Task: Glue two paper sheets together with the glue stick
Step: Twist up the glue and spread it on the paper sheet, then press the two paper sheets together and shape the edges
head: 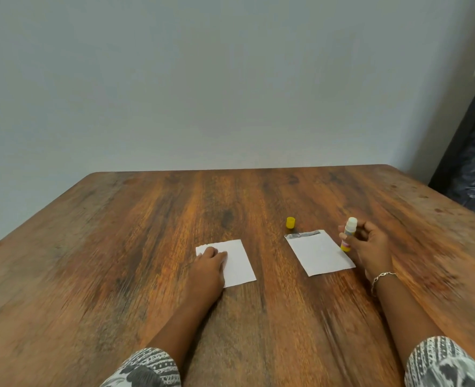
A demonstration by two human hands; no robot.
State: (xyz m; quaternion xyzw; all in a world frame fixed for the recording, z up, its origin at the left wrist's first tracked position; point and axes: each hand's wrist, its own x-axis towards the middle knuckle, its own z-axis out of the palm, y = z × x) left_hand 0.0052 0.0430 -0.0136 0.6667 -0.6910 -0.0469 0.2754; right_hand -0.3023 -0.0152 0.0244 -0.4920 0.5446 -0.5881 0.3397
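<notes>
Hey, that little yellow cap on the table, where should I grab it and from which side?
I'd pinch the yellow cap across its round side wall, coming down from above. It stands upright and alone on the table, just beyond the far corner of the right sheet, so both sides are free. The right hand holds the glue stick.

two paper sheets lay apart on the table [147,247], the left sheet [237,262] under the left hand [207,272]. the right sheet [318,252] lay just left of the right hand [370,247], which held the glue stick [348,234] upright. the cap [290,222] stood behind the right sheet.
</notes>
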